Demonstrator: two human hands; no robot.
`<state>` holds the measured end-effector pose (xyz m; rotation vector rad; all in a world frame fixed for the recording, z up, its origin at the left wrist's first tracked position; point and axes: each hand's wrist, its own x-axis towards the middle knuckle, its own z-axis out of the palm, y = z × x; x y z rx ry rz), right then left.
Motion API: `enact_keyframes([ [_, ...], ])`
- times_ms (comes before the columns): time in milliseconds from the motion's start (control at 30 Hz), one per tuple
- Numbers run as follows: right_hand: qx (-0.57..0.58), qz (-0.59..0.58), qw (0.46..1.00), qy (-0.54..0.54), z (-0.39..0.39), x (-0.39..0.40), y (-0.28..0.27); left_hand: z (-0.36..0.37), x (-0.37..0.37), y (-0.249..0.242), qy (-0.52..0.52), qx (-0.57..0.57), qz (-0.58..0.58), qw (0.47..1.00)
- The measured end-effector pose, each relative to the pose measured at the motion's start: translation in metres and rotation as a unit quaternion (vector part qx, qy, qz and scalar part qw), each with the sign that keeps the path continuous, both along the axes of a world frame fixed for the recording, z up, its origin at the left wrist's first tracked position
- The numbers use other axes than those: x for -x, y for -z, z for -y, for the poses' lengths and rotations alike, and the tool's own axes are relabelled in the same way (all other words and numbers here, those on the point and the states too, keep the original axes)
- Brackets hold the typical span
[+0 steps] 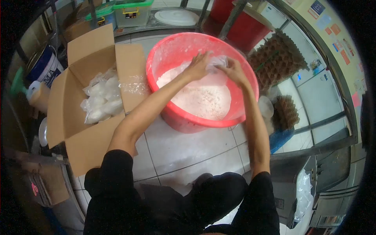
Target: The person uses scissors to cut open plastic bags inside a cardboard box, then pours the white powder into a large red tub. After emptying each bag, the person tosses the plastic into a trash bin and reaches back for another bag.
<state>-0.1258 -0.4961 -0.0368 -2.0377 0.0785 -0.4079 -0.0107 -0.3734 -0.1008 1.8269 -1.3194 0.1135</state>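
Note:
A large red tub (182, 120) stands on the tiled floor with white powder (203, 100) inside, lumpy near its front. Over the tub, my right hand (234, 71) pinches the edge of a clear plastic bag (216, 64). My left hand (199, 66) is at the other side of this bag, with some fingers raised; whether it grips the plastic is unclear. Left of the tub is an open cardboard box (58, 105) holding several clear bags of white contents (102, 98).
Stacked brown egg trays (278, 56) stand right of the tub. Behind are red containers (246, 29), a white lid (176, 17) and a green-lidded bin (132, 13). A blue-and-white bucket (46, 66) is at the left. Metal frame bars (313, 147) run along the right.

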Motion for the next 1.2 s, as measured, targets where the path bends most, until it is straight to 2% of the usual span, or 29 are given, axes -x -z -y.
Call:
enact_keyframes([
  [100, 0.179, 0.023, 0.984, -0.005, 0.004, 0.004, 0.009, -0.015, 0.005, -0.011, 0.062, -0.016, 0.034, 0.997],
  [200, 0.183, 0.095, 0.974, 0.094, 0.016, 0.0, 0.006, -0.033, 0.002, -0.032, 0.084, -0.046, 0.134, 0.986],
  [300, 0.468, -0.019, 0.875, 0.123, 0.031, 0.009, 0.015, -0.057, -0.002, -0.054, -0.013, -0.01, 0.201, 0.979],
  [400, 0.439, 0.027, 0.873, 0.209, 0.043, 0.013, 0.021, -0.083, -0.018, -0.064, -0.024, 0.07, 0.209, 0.975],
  [467, 0.375, -0.007, 0.899, 0.224, 0.055, 0.025, 0.022, -0.104, -0.024, -0.068, -0.021, 0.041, 0.216, 0.975],
  [533, 0.281, 0.161, 0.915, 0.24, 0.039, 0.034, -0.001, -0.115, -0.033, -0.072, -0.025, 0.033, 0.225, 0.974],
  [567, 0.485, 0.064, 0.842, 0.227, 0.038, 0.042, -0.002, -0.119, -0.038, -0.067, -0.029, 0.035, 0.225, 0.973],
  [633, 0.347, 0.138, 0.899, 0.231, 0.034, 0.032, 0.002, -0.129, -0.052, -0.055, -0.018, 0.053, 0.239, 0.969],
  [667, 0.288, 0.169, 0.907, 0.258, 0.041, 0.047, -0.008, -0.126, -0.06, -0.047, 0.018, 0.083, 0.247, 0.965],
  [700, 0.278, 0.158, 0.921, 0.22, 0.072, 0.055, 0.002, -0.125, -0.068, -0.038, 0.028, 0.065, 0.212, 0.975],
  [733, 0.266, 0.14, 0.932, 0.205, 0.106, 0.077, 0.018, -0.12, -0.072, -0.027, 0.052, 0.057, 0.198, 0.977],
  [767, 0.28, 0.129, 0.878, 0.367, 0.072, 0.094, -0.008, -0.119, -0.07, -0.02, 0.061, 0.044, 0.191, 0.979],
  [800, 0.2, 0.163, 0.866, 0.429, 0.056, 0.12, -0.017, -0.123, -0.073, -0.011, 0.061, 0.029, 0.183, 0.981],
  [867, 0.129, 0.248, 0.83, 0.483, 0.037, 0.178, -0.042, -0.12, -0.074, 0.014, 0.067, -0.007, 0.157, 0.985],
  [900, 0.113, 0.159, 0.802, 0.564, 0.034, 0.218, -0.055, -0.119, -0.073, 0.027, 0.069, -0.027, 0.143, 0.987],
  [933, 0.21, 0.097, 0.766, 0.599, 0.052, 0.275, -0.05, -0.126, -0.073, 0.034, 0.067, -0.043, 0.127, 0.989],
  [1033, 0.466, 0.128, 0.74, 0.468, 0.014, 0.435, -0.078, -0.161, -0.08, 0.057, 0.057, -0.102, 0.078, 0.99],
  [1067, 0.369, 0.201, 0.754, 0.505, -0.005, 0.469, -0.088, -0.173, -0.08, 0.066, 0.056, -0.121, 0.057, 0.989],
  [1100, 0.329, 0.137, 0.647, 0.674, -0.028, 0.49, -0.109, -0.186, -0.078, 0.074, 0.056, -0.139, 0.038, 0.988],
  [1133, 0.481, 0.179, 0.637, 0.576, -0.002, 0.58, -0.111, -0.195, -0.077, 0.084, 0.056, -0.16, 0.018, 0.985],
  [1167, 0.389, 0.164, 0.594, 0.685, -0.038, 0.556, -0.128, -0.204, -0.076, 0.092, 0.057, -0.177, -0.002, 0.983],
  [1200, 0.52, 0.093, 0.646, 0.551, -0.041, 0.592, -0.145, -0.211, -0.074, 0.098, 0.06, -0.194, -0.016, 0.979],
])
